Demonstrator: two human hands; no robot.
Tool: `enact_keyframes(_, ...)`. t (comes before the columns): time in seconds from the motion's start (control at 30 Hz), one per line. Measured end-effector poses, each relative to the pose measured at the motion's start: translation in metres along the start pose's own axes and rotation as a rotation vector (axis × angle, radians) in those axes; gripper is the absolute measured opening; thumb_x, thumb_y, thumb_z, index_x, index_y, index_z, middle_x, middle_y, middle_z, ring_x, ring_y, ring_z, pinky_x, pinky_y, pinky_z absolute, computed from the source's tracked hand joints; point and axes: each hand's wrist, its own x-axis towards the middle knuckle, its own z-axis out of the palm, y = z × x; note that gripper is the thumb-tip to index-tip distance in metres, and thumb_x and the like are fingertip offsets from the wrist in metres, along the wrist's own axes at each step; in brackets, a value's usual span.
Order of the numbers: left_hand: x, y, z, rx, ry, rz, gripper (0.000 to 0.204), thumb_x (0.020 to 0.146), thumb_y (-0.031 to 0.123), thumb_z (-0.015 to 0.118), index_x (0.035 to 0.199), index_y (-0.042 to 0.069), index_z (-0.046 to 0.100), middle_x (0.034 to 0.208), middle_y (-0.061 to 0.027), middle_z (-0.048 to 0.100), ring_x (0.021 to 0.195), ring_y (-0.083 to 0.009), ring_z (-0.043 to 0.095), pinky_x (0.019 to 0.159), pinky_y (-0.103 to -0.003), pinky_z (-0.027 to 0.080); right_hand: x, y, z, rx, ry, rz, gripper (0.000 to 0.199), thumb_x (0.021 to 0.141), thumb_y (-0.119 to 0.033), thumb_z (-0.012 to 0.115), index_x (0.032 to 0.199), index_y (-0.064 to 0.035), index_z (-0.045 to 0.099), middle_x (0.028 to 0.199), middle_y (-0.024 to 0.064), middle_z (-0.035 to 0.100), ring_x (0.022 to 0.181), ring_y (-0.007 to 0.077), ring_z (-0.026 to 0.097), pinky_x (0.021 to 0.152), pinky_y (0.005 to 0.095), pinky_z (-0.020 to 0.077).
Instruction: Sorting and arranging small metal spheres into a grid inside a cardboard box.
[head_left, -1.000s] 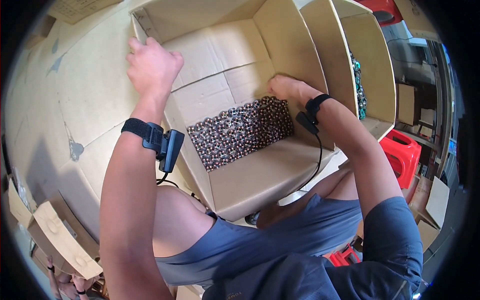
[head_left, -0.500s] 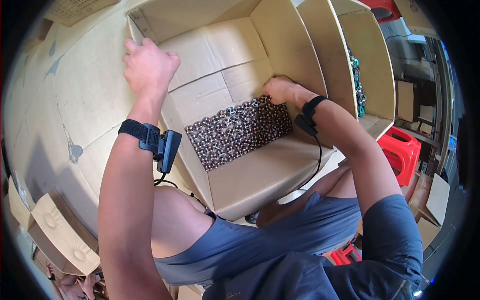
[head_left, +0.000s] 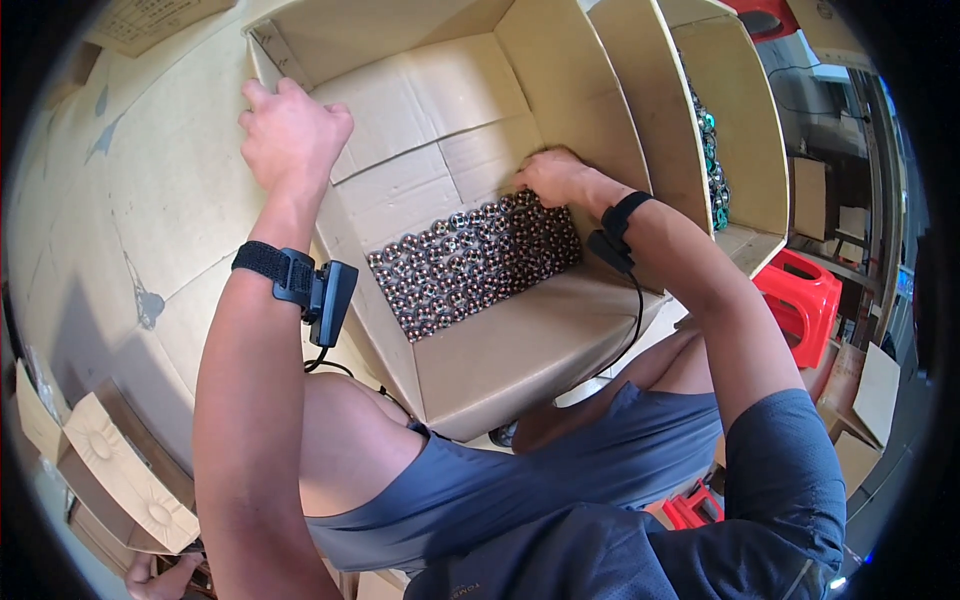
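Note:
A large open cardboard box (head_left: pixel 540 340) stands tilted before me. Tight rows of small, shiny, round metal pieces (head_left: pixel 470 265) fill the nearer part of its floor; their exact kind is too small to make out. My left hand (head_left: pixel 292 130) is closed over the box's left wall near the far corner. Inside the box, my right hand (head_left: pixel 552 178) bends down at the far right end of the rows, close to the right wall. Its fingers are curled against the outermost pieces, and what they pinch is hidden. Each wrist wears a black strap with a small device.
Right of it stands a second cardboard box (head_left: pixel 755 140) holding green and silver round pieces (head_left: pixel 712 160). A red plastic stool (head_left: pixel 805 300) is beyond. Cardboard with open flaps (head_left: pixel 130 465) lies lower left, near another person's hand (head_left: pixel 165 578). A worn pale surface (head_left: pixel 190 190) extends left.
My right hand has shifted slightly left along the far row of metal pieces. The box and my left hand have drifted a little left in the picture. The other person's hands have moved at lower left.

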Motion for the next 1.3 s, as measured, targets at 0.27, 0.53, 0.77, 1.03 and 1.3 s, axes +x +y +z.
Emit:
enact_keyframes(0.27, -0.003, 0.004, -0.003, -0.037, -0.009, -0.007, 0.041, 0.078, 0.029, 0.066, 0.107, 0.0, 0.065, 0.124, -0.0194, 0.05, 0.103, -0.0381, 0.06, 0.083, -0.046, 0.055, -0.004, 0.0, 0.006, 0.127, 0.081, 0.079, 0.043, 0.068, -0.007, 0.065, 0.109, -0.0191, 0.067, 0.107, 0.0102, 0.067, 0.103, 0.0328, 0.064, 0.086, 0.0437, 0.0529)
enact_keyframes(0.53, 0.003, 0.005, -0.002, -0.037, 0.002, -0.019, 0.046, 0.077, 0.031, 0.067, 0.112, 0.001, 0.062, 0.131, -0.0222, 0.045, 0.107, -0.0393, 0.059, 0.086, -0.047, 0.055, -0.007, -0.02, -0.017, 0.334, 0.5, 0.082, 0.038, 0.073, -0.006, 0.062, 0.11, -0.0087, 0.066, 0.097, 0.0124, 0.069, 0.094, 0.0323, 0.065, 0.089, 0.0431, 0.0511)
enact_keyframes(0.77, -0.001, -0.007, 0.004, -0.101, 0.059, -0.025, 0.048, 0.075, 0.03, 0.069, 0.112, -0.001, 0.061, 0.132, -0.0221, 0.045, 0.107, -0.0402, 0.057, 0.089, -0.049, 0.052, -0.064, -0.143, -0.17, 2.647, 0.325, -0.7, 0.029, 0.086, -0.031, 0.048, 0.069, -0.0078, 0.043, 0.063, 0.0014, 0.035, 0.06, 0.0182, 0.045, 0.097, 0.0576, 0.0454)
enact_keyframes(1.03, -0.006, -0.002, -0.005, -0.155, -0.041, 0.012, 0.051, 0.076, 0.029, 0.07, 0.116, 0.0, 0.06, 0.143, -0.021, 0.039, 0.115, -0.0388, 0.055, 0.093, -0.047, 0.052, -0.148, -0.238, -0.235, 2.368, -0.022, -1.854, 0.038, 0.083, -0.031, 0.054, 0.057, -0.0068, 0.04, 0.062, 0.0046, 0.05, 0.055, 0.018, 0.05, 0.083, 0.0482, 0.0496)
enact_keyframes(1.3, -0.005, 0.006, -0.018, -0.058, 0.014, 0.035, 0.048, 0.076, 0.027, 0.068, 0.112, -0.002, 0.06, 0.137, -0.023, 0.043, 0.112, -0.0403, 0.057, 0.089, -0.048, 0.054, -0.292, -0.3, -0.308, 2.562, -0.201, -1.962, 0.041, 0.078, -0.023, 0.06, 0.053, -0.009, 0.031, 0.047, 0.0061, 0.03, 0.041, 0.0263, 0.032, 0.047, 0.0404, 0.034)
